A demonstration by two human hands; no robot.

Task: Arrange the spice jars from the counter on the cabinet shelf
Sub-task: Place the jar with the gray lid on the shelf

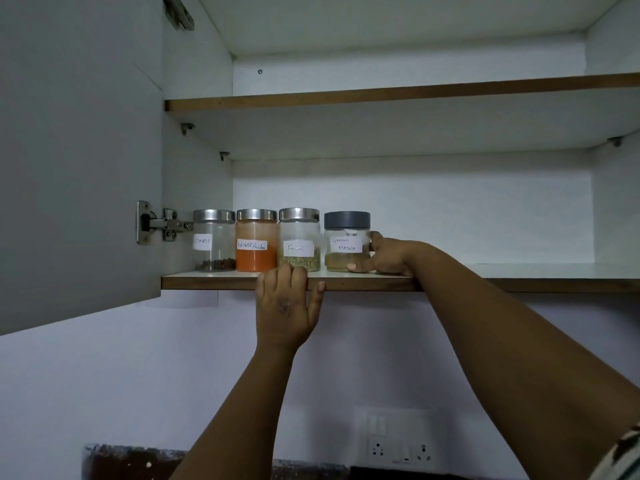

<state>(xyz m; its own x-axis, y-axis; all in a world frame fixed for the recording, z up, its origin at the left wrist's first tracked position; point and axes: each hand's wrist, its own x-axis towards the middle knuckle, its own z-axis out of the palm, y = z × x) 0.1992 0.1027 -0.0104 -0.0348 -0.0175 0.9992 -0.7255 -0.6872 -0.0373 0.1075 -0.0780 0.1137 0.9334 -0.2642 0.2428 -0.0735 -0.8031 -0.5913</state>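
Standing in a row at the left end of the lower cabinet shelf: four spice jars, all upright, sides nearly touching. From the left, reading the handwritten labels: Cloves jar, steel lid, only a few dark pieces lying at the bottom; chilli powder jar, steel lid, filled orange-red, first word of the label too small to make out; Fennel jar, steel lid, greenish seeds low inside; Garam Masala jar, dark grey lid, brown powder in the lower part.

Wrapping the right hand round the right side of the Garam Masala jar, thumb lying across the lower front of the glass, fingers curling behind and mostly hiding there. Gripping the jar while its base is sitting on the shelf.

Hooking the left hand over the front edge of the shelf just below the Fennel jar, fingertips bending onto the board and covering a little of that jar's base, thumb pressing against the underside of the edge. Touching the jar itself or not: cannot tell.

Hanging open at the left, the grey cabinet door, its hinge showing beside the Cloves jar. Upper shelf seen only from beneath. Cutting off at the bottom edge: a wall socket plate and a dark speckled strip, too little showing to identify.
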